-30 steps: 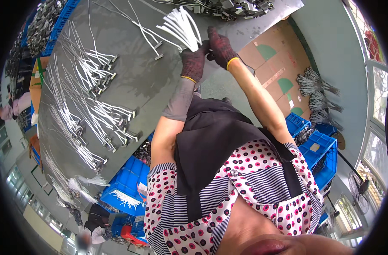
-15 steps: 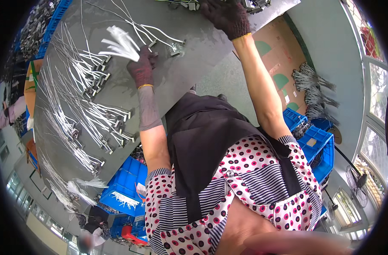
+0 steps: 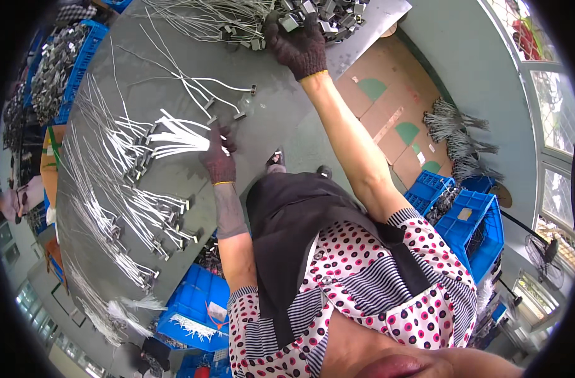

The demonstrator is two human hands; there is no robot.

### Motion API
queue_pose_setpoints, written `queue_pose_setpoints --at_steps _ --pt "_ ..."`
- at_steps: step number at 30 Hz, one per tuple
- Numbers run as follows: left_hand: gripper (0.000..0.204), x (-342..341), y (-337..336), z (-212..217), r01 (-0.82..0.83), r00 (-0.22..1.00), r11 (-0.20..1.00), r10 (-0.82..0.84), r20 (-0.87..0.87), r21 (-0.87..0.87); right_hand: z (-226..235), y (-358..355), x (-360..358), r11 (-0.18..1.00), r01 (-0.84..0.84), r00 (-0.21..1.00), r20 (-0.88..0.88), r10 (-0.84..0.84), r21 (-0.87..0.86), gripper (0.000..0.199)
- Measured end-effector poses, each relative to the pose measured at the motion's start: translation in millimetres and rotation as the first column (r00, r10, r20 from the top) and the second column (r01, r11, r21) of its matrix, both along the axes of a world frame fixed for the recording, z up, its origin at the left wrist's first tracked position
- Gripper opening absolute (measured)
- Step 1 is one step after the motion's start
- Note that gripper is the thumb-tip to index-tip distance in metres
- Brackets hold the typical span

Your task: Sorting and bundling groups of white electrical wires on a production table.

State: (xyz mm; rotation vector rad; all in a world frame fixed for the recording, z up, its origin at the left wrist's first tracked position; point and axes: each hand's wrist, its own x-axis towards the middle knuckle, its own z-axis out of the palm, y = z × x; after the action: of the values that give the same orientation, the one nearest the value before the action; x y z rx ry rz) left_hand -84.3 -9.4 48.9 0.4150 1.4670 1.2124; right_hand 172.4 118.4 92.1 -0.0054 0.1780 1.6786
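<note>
My left hand [image 3: 219,155], in a dark knitted glove, is closed around a bundle of white sleeves [image 3: 177,138] that fans out to the left above the table. My right hand [image 3: 300,51], gloved likewise, reaches to the far edge of the table. Its thumb and fingers are spread at a pile of small metal blocks [image 3: 328,22], on either side of one block [image 3: 289,23]; no firm grip shows. Just beyond my left hand lie a few wires with white sleeves [image 3: 227,84] and dark end blocks. More sleeved wires [image 3: 158,220] with end blocks lie in rows at the left.
Thin bare wires [image 3: 205,19] cover the far part of the grey table [image 3: 262,135]. Blue crates [image 3: 199,296] stand below its near edge, and another crate [image 3: 467,220] stands at my right. Flattened cardboard [image 3: 382,107] with wire bundles [image 3: 454,129] lies on the right.
My left hand has come nearer to me with the white sleeves. My right hand has shifted left in the picture along the block pile, its fingers spread. The view has also shifted.
</note>
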Motion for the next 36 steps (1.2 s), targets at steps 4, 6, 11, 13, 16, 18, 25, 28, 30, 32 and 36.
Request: queue_pose_setpoints --at_steps 4,6,11,13,16,18,25,28,30,32,36 --pt "0.027 22 -5 5 0.090 0.992 0.995 -0.093 0.085 0.042 -8 18 11 1.000 -0.030 0.960 -0.278 0.027 -0.006 0.056" --pt "0.029 33 -4 10 0.169 0.979 0.986 -0.168 0.120 0.001 -11 5 13 0.983 0.081 0.995 -0.040 -0.089 -0.165 0.045" --pt "0.025 64 -5 -12 0.230 0.937 0.971 -0.239 0.256 0.067 -7 -100 33 0.976 0.058 0.706 0.700 0.109 -0.211 0.023" --pt "0.025 91 -6 -1 0.281 0.912 0.959 -0.278 0.301 0.032 19 -153 38 0.925 0.187 0.447 0.867 0.220 -0.331 0.022" --pt "0.024 131 -5 -5 0.364 0.858 0.931 -0.332 0.392 -0.008 18 -239 60 0.888 0.211 0.085 0.913 0.399 -0.408 0.027" --pt "0.024 161 -3 6 0.390 0.845 0.920 -0.346 0.407 -0.028 -8 -309 84 0.890 0.144 -0.036 0.897 0.441 -0.432 0.029" --pt "0.020 200 -8 -20 0.425 0.822 0.905 -0.379 0.426 -0.016 -33 -490 133 0.691 0.073 -0.233 0.661 0.713 -0.719 0.027" --pt "0.018 202 -13 -32 0.389 0.844 0.921 -0.342 0.413 -0.032 -17 -514 133 0.746 0.079 -0.298 0.699 0.650 -0.661 0.026" --pt "0.018 200 -13 -31 0.371 0.855 0.928 -0.332 0.399 -0.023 -14 -523 132 0.761 0.082 -0.318 0.707 0.632 -0.643 0.025" --pt "0.019 193 -8 -28 0.376 0.832 0.926 -0.356 0.425 0.040 -19 -532 133 0.706 0.190 -0.283 0.650 0.705 -0.682 0.023" --pt "0.024 177 -2 -9 0.051 0.880 0.996 -0.077 0.469 0.067 -41 -564 155 0.552 0.214 -0.225 0.509 0.831 -0.806 0.029"
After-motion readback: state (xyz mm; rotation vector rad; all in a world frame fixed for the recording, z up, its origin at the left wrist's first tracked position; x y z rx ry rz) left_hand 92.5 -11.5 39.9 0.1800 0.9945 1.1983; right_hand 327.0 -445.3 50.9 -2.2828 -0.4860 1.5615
